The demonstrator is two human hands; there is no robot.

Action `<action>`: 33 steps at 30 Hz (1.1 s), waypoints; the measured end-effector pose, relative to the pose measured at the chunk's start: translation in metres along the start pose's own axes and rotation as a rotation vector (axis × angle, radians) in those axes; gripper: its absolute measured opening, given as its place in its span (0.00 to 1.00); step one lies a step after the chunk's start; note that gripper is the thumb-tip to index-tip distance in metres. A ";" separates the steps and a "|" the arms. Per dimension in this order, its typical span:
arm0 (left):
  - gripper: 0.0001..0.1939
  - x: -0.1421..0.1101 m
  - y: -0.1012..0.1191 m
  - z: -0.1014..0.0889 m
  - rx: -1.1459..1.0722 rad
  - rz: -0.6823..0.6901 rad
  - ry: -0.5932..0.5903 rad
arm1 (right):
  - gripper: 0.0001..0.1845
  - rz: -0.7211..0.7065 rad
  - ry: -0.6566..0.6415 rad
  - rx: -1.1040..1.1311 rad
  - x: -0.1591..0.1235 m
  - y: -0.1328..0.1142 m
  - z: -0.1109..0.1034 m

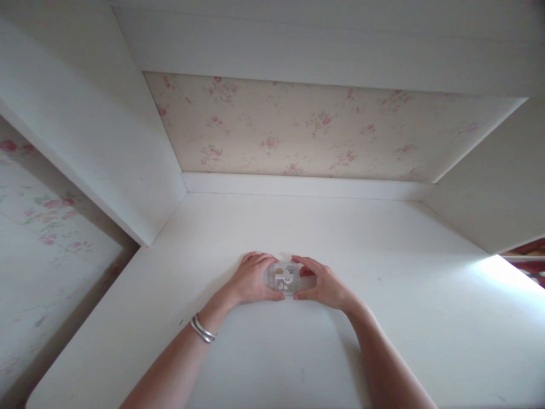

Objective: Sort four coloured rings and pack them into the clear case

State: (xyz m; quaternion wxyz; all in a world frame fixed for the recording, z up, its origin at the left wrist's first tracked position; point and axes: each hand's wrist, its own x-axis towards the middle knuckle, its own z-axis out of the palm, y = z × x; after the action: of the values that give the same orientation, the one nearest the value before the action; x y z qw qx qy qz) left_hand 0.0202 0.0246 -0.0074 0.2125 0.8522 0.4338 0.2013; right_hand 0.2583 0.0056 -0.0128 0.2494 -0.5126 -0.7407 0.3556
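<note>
A small clear plastic box rests on the white desk top, or just above it; I cannot tell which. Inside it show small white pieces and a yellowish round one, too small to name. My left hand is closed around the box's left end, thumb at the near edge and fingers at the far edge. At the opposite end, my right hand grips the box between thumb and index finger, its other fingers curled in behind. A silver bracelet circles my left wrist.
The white desk top spreads around both hands. Behind it runs a low white ledge below floral wallpaper. White panels rise at the left and right, with a white board overhead. Light falls on the right edge.
</note>
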 end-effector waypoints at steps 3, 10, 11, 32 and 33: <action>0.40 0.000 0.002 -0.001 0.002 0.007 0.007 | 0.46 0.007 0.008 -0.021 0.001 0.000 0.001; 0.39 -0.001 0.004 -0.001 0.019 0.010 0.018 | 0.46 0.000 0.021 -0.069 0.000 -0.003 0.004; 0.39 -0.001 0.003 -0.001 0.019 0.011 0.020 | 0.46 0.002 0.022 -0.073 0.000 -0.004 0.004; 0.36 0.001 0.007 -0.003 0.035 0.015 0.007 | 0.44 -0.015 0.063 -0.117 0.002 -0.011 0.010; 0.36 0.001 0.006 -0.003 0.035 0.016 0.005 | 0.45 -0.016 0.064 -0.116 0.002 -0.011 0.010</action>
State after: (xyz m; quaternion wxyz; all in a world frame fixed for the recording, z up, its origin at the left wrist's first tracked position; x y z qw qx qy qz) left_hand 0.0229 0.0223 -0.0014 0.1947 0.8586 0.4311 0.1974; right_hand 0.2440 0.0022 -0.0104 0.2455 -0.5314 -0.7557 0.2937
